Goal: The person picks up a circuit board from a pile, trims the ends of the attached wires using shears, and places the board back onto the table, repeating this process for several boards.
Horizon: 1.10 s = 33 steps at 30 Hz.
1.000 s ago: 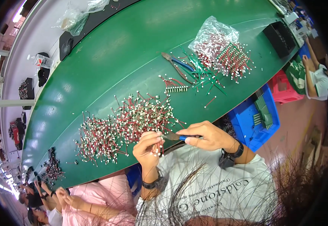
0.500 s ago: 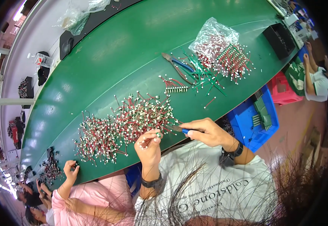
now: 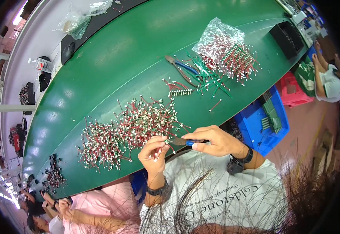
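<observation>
Between its bent thumb and fingers, my left hand holds several red-wired pieces with small white connectors. My right hand grips a pair of blue-handled pliers, and their metal jaws meet the work at my left fingertips. Whether the jaws are closed on a part is too small to tell. Just beyond my left hand spreads a large heap of small red-wired parts with white ends. A comb-like strip of joined parts with red wires lies farther up the green table.
A second pair of pliers rests beside green strips. Past them, a clear plastic bag covers more wired parts. A black bin stands at the far right. Below the table edge is a blue crate. A pink-clad co-worker sits at my left.
The plier jaws have moved left to my left fingertips, and the wired pieces have turned in that hand. The co-worker's hand has drawn back from the table edge.
</observation>
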{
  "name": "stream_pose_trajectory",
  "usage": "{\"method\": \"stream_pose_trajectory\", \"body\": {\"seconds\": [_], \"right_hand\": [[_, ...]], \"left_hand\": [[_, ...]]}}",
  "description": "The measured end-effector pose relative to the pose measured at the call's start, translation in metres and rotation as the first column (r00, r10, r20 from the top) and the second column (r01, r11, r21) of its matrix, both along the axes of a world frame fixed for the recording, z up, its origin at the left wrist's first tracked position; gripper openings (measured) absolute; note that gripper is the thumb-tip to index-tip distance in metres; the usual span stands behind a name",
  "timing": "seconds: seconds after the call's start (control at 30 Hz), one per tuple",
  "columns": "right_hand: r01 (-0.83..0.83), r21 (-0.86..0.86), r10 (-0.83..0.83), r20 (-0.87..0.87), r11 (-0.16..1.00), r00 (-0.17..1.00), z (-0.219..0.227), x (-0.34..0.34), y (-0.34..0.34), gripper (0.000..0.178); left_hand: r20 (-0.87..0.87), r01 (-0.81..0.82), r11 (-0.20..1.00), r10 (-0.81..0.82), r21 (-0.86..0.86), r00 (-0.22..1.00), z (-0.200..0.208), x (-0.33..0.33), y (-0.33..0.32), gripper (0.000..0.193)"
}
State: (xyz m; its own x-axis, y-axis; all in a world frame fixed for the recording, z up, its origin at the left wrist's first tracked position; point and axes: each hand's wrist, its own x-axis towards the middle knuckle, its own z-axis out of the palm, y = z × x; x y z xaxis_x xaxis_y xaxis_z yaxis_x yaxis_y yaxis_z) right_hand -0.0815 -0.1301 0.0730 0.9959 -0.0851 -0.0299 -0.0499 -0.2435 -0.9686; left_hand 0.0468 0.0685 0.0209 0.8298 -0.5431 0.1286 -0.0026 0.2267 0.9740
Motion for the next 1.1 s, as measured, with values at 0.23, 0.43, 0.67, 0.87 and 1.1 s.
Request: {"method": "stream_pose_trajectory", "body": {"seconds": [0.23,0.43,0.67,0.87,1.1], "right_hand": [[0.009,-0.010,-0.008,0.016,1.000,1.000,-0.004,-0.002,0.002,0.035],[0.032,-0.008,-0.032,0.025,0.999,0.999,-0.007,-0.002,0.002,0.034],[-0.012,0.023,0.013,-0.014,1.000,1.000,-0.008,0.000,0.001,0.033],[-0.021,0.340,0.059,-0.102,0.940,0.993,-0.022,-0.002,0.006,0.033],[0.175,-0.150,-0.189,-0.079,0.973,0.979,-0.006,0.001,-0.001,0.034]], "left_hand": [[0.145,0.022,1.000,-0.020,-0.016,0.989,-0.007,0.003,0.001,0.015],[0.146,0.012,1.000,-0.009,-0.020,0.989,-0.008,0.002,0.000,0.015],[0.169,0.033,0.999,-0.029,-0.020,0.985,-0.004,0.002,-0.002,0.015],[-0.170,0.082,0.969,-0.123,-0.234,0.978,-0.014,0.000,0.000,0.016],[-0.259,-0.049,0.979,-0.004,-0.196,0.966,-0.007,0.008,0.002,0.016]]}}
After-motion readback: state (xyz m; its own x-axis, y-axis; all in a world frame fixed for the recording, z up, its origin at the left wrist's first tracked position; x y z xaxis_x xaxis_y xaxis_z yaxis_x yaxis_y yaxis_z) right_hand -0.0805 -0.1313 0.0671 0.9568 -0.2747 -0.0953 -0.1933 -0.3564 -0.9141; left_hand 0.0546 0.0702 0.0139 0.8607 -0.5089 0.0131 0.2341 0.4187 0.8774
